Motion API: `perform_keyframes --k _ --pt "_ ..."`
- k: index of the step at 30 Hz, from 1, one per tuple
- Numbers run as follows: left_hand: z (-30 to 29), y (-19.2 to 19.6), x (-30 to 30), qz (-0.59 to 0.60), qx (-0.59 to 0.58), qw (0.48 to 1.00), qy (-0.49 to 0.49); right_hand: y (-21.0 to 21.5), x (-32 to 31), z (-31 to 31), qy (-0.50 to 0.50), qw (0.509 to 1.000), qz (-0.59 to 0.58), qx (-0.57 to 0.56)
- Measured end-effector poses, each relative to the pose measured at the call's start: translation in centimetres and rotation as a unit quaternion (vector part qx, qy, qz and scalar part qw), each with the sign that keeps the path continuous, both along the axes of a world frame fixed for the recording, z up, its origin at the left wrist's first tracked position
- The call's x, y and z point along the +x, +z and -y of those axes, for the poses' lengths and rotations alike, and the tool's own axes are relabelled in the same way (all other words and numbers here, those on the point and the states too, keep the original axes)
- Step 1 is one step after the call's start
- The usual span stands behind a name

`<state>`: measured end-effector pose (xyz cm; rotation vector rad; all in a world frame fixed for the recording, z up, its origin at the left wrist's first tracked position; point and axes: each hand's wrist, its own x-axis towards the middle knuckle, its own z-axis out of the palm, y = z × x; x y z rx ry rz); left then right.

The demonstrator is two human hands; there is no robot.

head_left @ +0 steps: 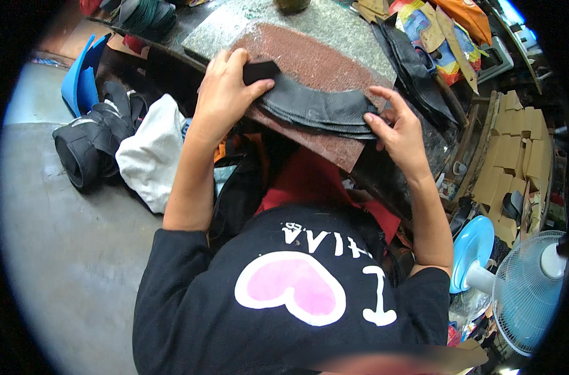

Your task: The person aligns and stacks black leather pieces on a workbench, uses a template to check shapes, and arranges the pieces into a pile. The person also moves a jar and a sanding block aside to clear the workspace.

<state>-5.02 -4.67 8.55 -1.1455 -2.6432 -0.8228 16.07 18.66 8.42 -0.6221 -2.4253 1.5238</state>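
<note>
Strips (325, 107) of black leather-like sheet, stacked over the gritty reddish board (300, 53), are pinched at opposite ends by the left hand (229, 86) and right hand (398, 132), and may slide out of line if either grip slackens

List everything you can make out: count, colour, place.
curved strips: several, black, between the hands
board: one, reddish-brown, under strips
slab: one, grey, upper middle
flat pieces: several, black, upper right
bag: one, multicoloured, upper right
plastic piece: one, orange, top right
cardboard: several, tan, right
fan: one, blue-white, lower right
cloth: one, pale grey, left
roll: one, black, beside cloth
sheet: one, blue, upper left
cord bundle: one, green, top left
floor: one, grey, left
shirt: one, black, bottom
left hand: one, bare, fingers at strips' left end
right hand: one, bare, fingers at strips' right end
</note>
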Motion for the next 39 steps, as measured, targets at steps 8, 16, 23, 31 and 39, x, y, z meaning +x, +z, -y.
perform_keyframes --k 8,16,23,31,39 --pt "-0.2 2.2 -0.7 0.106 -0.036 0.991 -0.071 -0.1 0.1 -0.9 0.032 0.989 0.0 -0.147" --pt "-5.5 3.3 -5.1 -0.014 0.113 0.979 -0.168 1.0 -2.1 -3.7 -0.033 0.987 -0.136 -0.085" --pt "-13.7 -0.8 -10.4 -0.186 -0.074 0.972 -0.122 -3.1 -8.4 -7.9 -0.108 0.947 -0.121 0.276" --pt "-14.6 -1.6 -10.3 -0.274 -0.019 0.955 -0.107 -4.6 -7.9 -8.0 -0.14 0.946 -0.14 0.258" --pt "-15.4 -0.4 -13.8 -0.25 0.178 0.952 -0.024 -5.0 -8.1 -7.8 -0.152 0.934 -0.194 0.26"
